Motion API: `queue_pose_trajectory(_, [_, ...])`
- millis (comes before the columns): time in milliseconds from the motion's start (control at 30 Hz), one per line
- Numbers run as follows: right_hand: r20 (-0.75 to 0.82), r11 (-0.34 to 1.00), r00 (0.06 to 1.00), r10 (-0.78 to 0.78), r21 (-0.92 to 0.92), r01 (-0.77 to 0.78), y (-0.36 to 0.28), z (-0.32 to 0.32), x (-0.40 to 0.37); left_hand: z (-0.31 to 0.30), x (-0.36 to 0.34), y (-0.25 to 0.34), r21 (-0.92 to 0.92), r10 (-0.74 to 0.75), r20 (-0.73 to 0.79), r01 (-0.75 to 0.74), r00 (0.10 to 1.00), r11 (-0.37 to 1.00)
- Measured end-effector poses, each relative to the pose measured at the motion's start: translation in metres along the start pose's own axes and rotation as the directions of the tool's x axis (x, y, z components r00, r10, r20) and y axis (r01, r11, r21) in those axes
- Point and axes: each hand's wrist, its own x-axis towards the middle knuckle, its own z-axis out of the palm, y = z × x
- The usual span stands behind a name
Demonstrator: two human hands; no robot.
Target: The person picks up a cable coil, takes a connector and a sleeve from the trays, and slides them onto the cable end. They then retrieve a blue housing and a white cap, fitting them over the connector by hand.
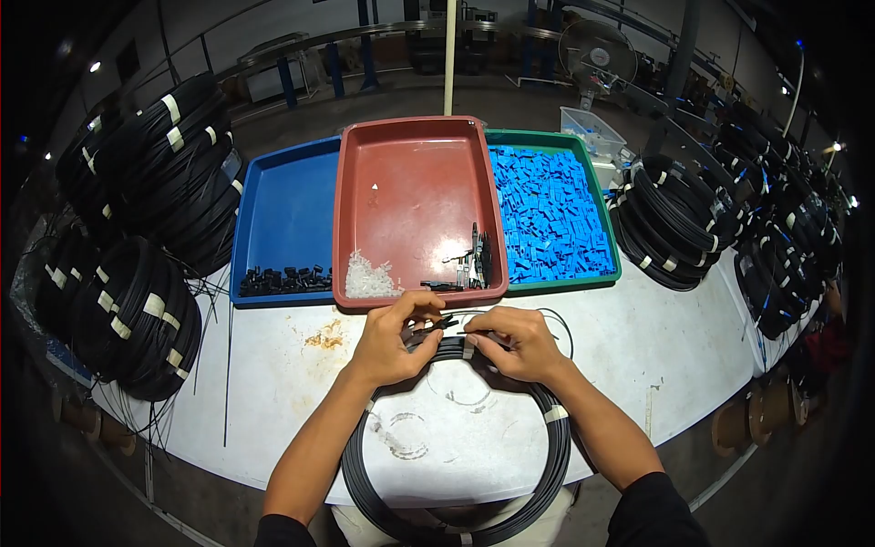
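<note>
Both arms are bare down to the left hand [394, 339] and right hand [521, 342]. Higher up, short black sleeves [652, 515] cover them.

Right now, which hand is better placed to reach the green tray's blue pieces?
Probably the right hand: it lies nearer the green tray of blue pieces than the left hand. Both grip the black coil.

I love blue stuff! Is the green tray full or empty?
Nearly full: the green tray is packed with small blue pieces covering almost its whole floor.
</note>
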Motion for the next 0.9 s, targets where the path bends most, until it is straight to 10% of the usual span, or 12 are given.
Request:
queue_pose_trajectory(333, [0.0, 0.934, 0.955, 0.297, 0.207, -0.29, 0.007, 0.0, 0.0, -0.002, 0.001, -0.001, 0.188, 0.187, 0.051, -0.193, 0.981, 0.963])
queue_pose_trajectory(900, [0.053, 0.889, 0.931, 0.36, 0.283, -0.36, 0.005, 0.0, -0.001, -0.002, 0.005, 0.002, 0.256, 0.351, 0.054, -0.353, 0.935, 0.9])
